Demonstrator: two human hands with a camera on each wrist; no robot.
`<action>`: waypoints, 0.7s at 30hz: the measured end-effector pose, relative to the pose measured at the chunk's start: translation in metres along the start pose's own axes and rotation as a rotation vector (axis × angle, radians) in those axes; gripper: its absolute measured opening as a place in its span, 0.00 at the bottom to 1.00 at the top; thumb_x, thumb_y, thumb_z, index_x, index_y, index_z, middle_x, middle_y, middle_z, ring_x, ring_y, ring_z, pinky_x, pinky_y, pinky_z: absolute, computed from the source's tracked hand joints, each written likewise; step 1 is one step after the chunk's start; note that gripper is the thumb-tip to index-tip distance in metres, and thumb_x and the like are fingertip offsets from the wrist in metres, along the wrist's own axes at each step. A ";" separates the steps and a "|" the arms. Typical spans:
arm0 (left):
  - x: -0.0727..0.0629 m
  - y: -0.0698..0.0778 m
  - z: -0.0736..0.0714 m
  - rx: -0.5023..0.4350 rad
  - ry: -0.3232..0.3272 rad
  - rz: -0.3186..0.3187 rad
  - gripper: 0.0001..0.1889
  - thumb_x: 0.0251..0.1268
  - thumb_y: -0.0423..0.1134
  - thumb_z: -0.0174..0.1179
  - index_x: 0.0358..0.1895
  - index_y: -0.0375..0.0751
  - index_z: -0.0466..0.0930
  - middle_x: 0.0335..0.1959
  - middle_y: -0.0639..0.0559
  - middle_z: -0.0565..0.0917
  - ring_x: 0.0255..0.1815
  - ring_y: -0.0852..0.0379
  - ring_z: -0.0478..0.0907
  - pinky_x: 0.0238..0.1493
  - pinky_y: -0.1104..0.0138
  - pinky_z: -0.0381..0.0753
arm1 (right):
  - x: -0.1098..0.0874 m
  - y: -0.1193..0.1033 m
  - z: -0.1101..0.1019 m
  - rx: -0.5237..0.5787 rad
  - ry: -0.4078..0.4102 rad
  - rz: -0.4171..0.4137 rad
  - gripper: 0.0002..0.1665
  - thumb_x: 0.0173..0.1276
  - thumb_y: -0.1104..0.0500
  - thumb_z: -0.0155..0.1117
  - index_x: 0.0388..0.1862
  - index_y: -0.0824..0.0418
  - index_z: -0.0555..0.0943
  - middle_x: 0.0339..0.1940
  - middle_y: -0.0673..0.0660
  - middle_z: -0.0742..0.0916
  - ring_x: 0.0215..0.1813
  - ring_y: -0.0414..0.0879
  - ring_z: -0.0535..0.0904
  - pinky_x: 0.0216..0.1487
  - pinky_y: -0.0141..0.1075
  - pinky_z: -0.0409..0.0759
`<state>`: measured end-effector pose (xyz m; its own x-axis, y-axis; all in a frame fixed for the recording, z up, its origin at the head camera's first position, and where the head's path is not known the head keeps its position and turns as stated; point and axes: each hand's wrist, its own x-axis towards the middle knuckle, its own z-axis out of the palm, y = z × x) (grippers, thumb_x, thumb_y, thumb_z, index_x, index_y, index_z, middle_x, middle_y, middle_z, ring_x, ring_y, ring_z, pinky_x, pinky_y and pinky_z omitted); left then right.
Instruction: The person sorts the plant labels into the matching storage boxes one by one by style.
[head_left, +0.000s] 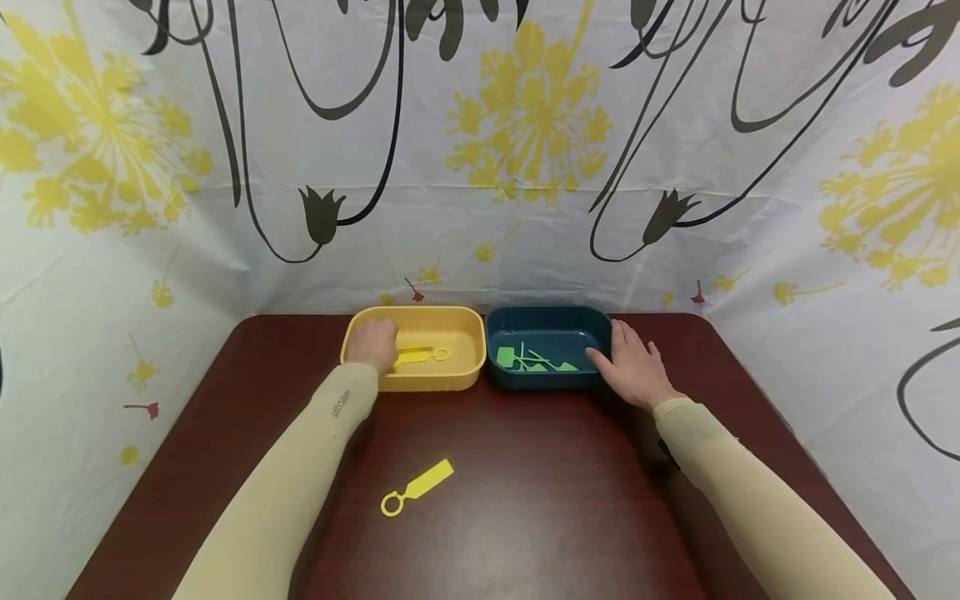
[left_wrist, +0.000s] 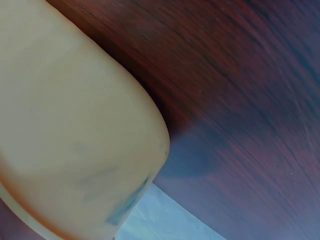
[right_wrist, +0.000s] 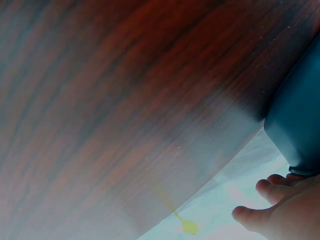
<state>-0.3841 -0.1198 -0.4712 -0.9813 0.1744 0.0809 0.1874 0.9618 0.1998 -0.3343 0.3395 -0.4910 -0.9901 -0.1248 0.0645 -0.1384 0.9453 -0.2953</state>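
My left hand (head_left: 372,343) is at the left end of a yellow plastic bin (head_left: 432,383), its knuckles up and its fingertips hidden. Inside that bin lie yellow flat tags (head_left: 420,356), at least one with a ring end. Against the right end of a dark blue bin (head_left: 547,381) rests my right hand (head_left: 633,367), fingers extended along the rim and thumb at the inner side. Green plastic pieces (head_left: 525,360) with thin stems lie in the blue bin. The right wrist view shows the fingers (right_wrist: 272,192) beside the blue bin's wall (right_wrist: 297,117). Only sleeve and table appear in the left wrist view.
A yellow tag with a ring end (head_left: 417,487) lies on the dark wooden table (head_left: 525,517), nearer to me than the bins. The bins stand side by side near the table's back edge. Behind hangs a white patterned cloth (head_left: 450,233).
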 end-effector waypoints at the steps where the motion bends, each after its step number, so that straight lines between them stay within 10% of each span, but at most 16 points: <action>1: 0.000 0.000 0.000 0.001 -0.001 0.003 0.04 0.66 0.26 0.59 0.36 0.36 0.82 0.25 0.47 0.79 0.27 0.50 0.74 0.34 0.57 0.75 | 0.000 0.000 0.000 -0.001 0.000 0.000 0.59 0.74 0.25 0.37 0.82 0.69 0.41 0.81 0.71 0.51 0.81 0.65 0.45 0.71 0.70 0.39; 21: 0.001 -0.001 -0.001 -0.020 -0.031 0.036 0.15 0.63 0.27 0.60 0.19 0.42 0.71 0.15 0.51 0.67 0.19 0.54 0.62 0.24 0.62 0.65 | 0.001 -0.002 0.000 0.002 -0.004 0.003 0.58 0.75 0.26 0.38 0.82 0.69 0.40 0.81 0.72 0.51 0.80 0.66 0.46 0.70 0.71 0.38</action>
<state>-0.3849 -0.1207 -0.4701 -0.9748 0.2154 0.0581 0.2229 0.9505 0.2165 -0.3353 0.3376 -0.4908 -0.9905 -0.1235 0.0604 -0.1359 0.9452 -0.2969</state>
